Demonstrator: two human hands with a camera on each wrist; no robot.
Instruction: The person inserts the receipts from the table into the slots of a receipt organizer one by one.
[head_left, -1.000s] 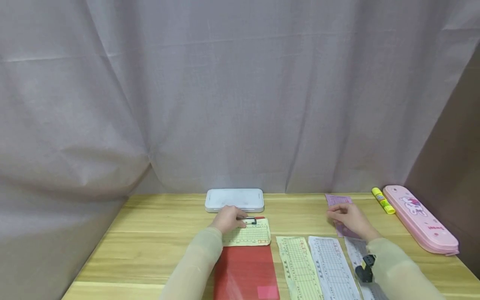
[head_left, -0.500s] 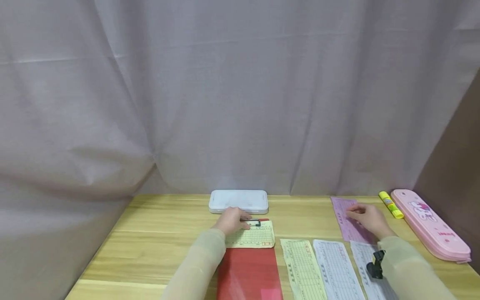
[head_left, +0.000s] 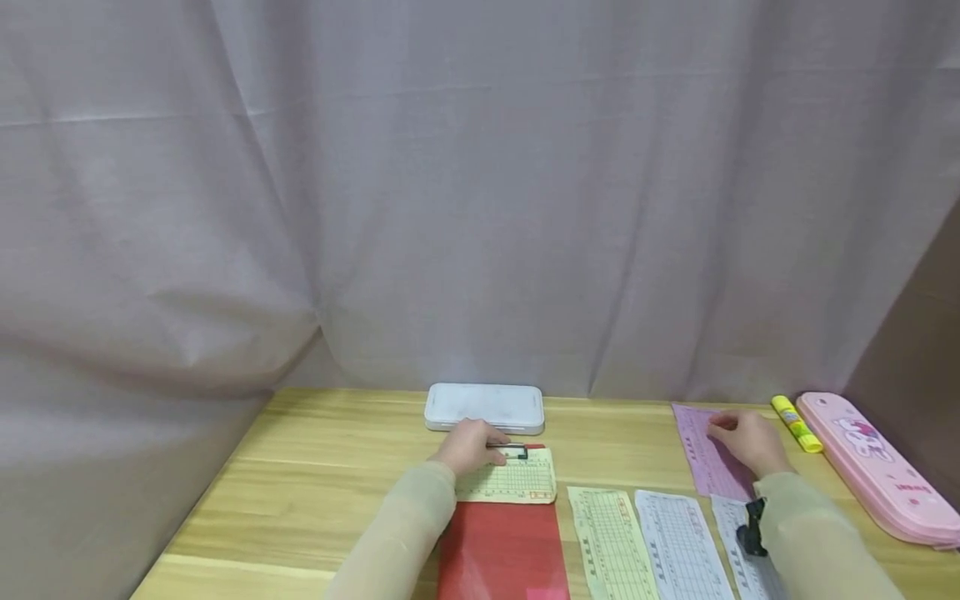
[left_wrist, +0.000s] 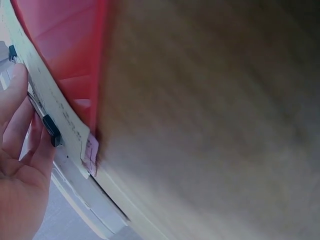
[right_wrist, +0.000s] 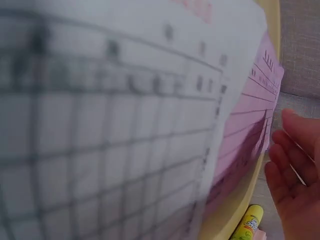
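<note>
Bright, even in head view; shadowing the purple printed form (right_wrist: 246, 122) in right wrist view, blurring heavily at left.

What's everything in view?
Case: 1, white, back
Folder: 1, red, centre
Clip: 1, black, folder's end
Yellow slips: 2, yellow, on and beside folder
Paper corner: 1, purple, under yellow slip
White slips: 2, white, front
Purple slip: 1, purple, right
Tube: 1, yellow, right
Pencil case: 1, pink, right
Table: 1, tan, beneath
Curtain: 1, grey, behind
Sleeves: 2, cream, arms
Device: 1, black, right wrist
Left grip: 1, bare, at clip
Right grip: 1, bare, at purple slip
</note>
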